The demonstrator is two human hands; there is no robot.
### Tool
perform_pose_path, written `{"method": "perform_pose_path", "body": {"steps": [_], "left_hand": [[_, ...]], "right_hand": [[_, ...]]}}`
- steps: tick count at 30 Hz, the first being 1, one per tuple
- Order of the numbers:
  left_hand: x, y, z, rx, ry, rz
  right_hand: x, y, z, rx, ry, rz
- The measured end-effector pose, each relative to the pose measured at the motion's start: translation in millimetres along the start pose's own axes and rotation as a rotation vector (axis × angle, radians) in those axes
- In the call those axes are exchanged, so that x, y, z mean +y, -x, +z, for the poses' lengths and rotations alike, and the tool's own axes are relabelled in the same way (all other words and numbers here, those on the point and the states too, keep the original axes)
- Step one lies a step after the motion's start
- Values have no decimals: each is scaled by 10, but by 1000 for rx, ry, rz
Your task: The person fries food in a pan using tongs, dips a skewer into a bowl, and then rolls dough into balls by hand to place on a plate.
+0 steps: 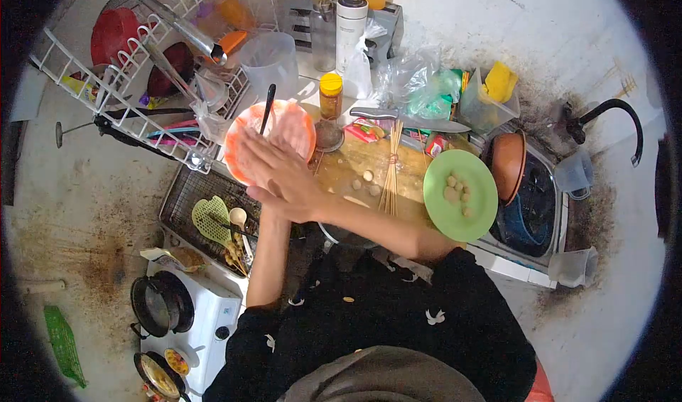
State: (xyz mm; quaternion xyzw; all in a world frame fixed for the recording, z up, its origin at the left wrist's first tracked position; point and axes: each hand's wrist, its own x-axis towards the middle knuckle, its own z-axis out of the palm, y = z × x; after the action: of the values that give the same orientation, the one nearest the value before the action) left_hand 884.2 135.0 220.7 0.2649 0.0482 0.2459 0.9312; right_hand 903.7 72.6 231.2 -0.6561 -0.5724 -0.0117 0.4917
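My right hand (288,178) lies across my left hand (274,216), its fingers stretched out over an orange-and-white plate (305,128). Most of my left hand is hidden beneath it, fingers included. A black-handled utensil (268,107) rests in the plate, whose pale contents are blurred. Right of the hands, small pale dough balls (368,175) and a bundle of thin skewers (392,167) lie on a wooden board (341,162). A green plate (477,217) at the board's right edge holds several small balls (465,196).
A knife (419,121) lies behind the board near a yellow-lidded jar (330,96). The sink (547,224) holds a brown bowl (509,167). A wire dish rack (106,100) stands back left, above a tray of utensils (177,196). The stove (206,317) carries pans.
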Motion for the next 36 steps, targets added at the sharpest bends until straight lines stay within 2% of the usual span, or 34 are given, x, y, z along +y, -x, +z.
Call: {"method": "perform_pose_path", "body": {"steps": [2,3,4,6,8,10,12,14,15,16,17,18,19,20,22,24,26,27,28,30,31,32,33,34,36], "left_hand": [[21,3,30,0,-1,-2],[-81,125,99,-4,1,0],[-210,260,178,-6,3,-1],[-253,299,241,-8,5,-9],[-166,135,283,-20,7,-8],[44,117,181,-17,10,-9],[94,10,221,-16,10,-9],[-61,215,350,-21,14,5],[-170,329,425,-17,13,6],[-156,345,439,-15,11,5],[-260,233,124,-395,256,-147],[-196,213,147,-400,258,-145],[-107,213,212,-388,325,-106],[-25,219,278,-374,390,-66],[-3,287,270,-346,453,-24],[-144,368,241,-364,403,-117],[-336,467,209,-380,351,-224],[-418,481,205,-393,327,-279],[-463,473,203,-407,303,-334],[-318,386,260,-333,206,-305],[-192,417,360,-303,49,-140],[-129,456,421,-268,-108,20],[-711,618,529,-298,47,750],[-616,673,522,-301,49,751],[-352,754,500,-94,-220,-117]], "right_hand": [[146,-6,-19,35,115,-30],[214,-59,-71,15,281,-13],[237,-124,-84,17,284,-9],[226,-227,-64,49,349,160],[-30,-170,-113,23,239,201],[-143,-29,-109,-17,-13,-32],[-29,-4,-139,-61,68,-32],[85,-95,-211,-14,348,67],[157,-167,-151,121,193,152],[70,-152,-123,123,191,156],[-34,-109,-88,357,757,112],[-177,-64,-69,588,1322,56],[-355,47,-185,203,599,105],[-337,97,-249,201,599,100],[-292,233,-288,57,54,-52],[-162,143,-399,22,170,-48],[-229,66,-487,113,235,146],[-268,113,-498,47,308,55],[-352,185,-461,51,314,56],[-528,341,-341,3,25,-74],[-536,420,-368,-80,162,-59],[-490,448,-384,-81,157,-50],[-402,435,-408,-37,217,8],[-341,360,-478,5,282,56],[-393,286,-535,76,302,91]]}}
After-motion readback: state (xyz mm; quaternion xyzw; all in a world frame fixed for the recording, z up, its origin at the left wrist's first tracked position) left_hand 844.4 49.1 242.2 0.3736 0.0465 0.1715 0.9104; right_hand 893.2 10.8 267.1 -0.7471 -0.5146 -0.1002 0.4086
